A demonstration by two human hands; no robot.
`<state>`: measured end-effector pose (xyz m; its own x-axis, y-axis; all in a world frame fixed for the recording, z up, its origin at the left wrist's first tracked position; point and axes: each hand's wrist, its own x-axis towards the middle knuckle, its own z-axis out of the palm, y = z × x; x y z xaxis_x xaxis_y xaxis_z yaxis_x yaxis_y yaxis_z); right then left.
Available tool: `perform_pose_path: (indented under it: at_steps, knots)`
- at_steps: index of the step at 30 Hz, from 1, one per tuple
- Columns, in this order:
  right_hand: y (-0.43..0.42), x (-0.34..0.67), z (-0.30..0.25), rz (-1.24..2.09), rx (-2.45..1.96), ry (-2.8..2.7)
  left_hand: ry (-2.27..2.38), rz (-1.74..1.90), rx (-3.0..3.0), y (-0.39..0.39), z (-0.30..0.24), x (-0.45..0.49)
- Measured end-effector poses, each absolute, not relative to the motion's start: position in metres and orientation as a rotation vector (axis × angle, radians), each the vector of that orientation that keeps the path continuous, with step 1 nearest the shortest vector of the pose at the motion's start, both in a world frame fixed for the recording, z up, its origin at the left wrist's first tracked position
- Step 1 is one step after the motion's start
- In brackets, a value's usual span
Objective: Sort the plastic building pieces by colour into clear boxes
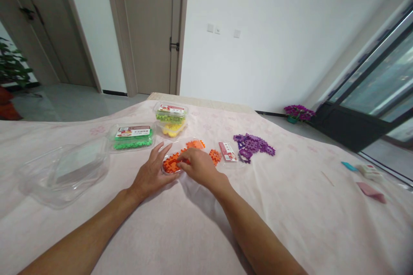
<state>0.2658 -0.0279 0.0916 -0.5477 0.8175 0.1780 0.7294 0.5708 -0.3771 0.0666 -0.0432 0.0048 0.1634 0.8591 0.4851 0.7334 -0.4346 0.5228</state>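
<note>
A clear plastic box (175,142) holding orange interlocking plastic pieces (171,163) is in front of me. My left hand (153,174) grips its left end, thumb along the near side and fingers on the far side. Over the box, my right hand (198,164) has its fingers curled and pinched at an orange piece, mostly hidden by the fingers. More orange pieces (214,157) lie just beyond the right hand. Close to them rests a clear lid with a red and white label (228,152).
Purple pieces (253,145) are heaped to the right. Labelled boxes of green pieces (132,137) and of lime pieces (171,116) stand behind, the latter above yellow ones (173,129). An open clear container (64,172) lies left. Small items, including a pink cloth (371,192), sit far right.
</note>
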Motion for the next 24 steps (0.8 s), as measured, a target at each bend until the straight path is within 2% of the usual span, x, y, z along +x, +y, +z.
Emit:
perform_pose_path:
  at_steps: [3,6,12,19,24]
  knots:
    - [-0.031,0.261,0.086,0.181,-1.35,-2.497,1.587,1.128,2.266,-0.044,0.006,0.068]
    - [-0.034,0.258,0.084,0.128,-1.275,-2.573,1.583,1.105,2.252,-0.045,0.007,0.067]
    - [-0.022,0.272,0.094,0.345,-1.131,-2.514,1.601,1.1,2.243,-0.046,0.008,0.066]
    - [0.017,0.339,0.102,0.272,-1.721,-2.167,1.582,1.045,2.297,-0.046,0.012,0.067]
    - [0.033,0.365,0.086,0.304,-1.97,-2.202,1.615,1.0,2.323,-0.045,0.01,0.065]
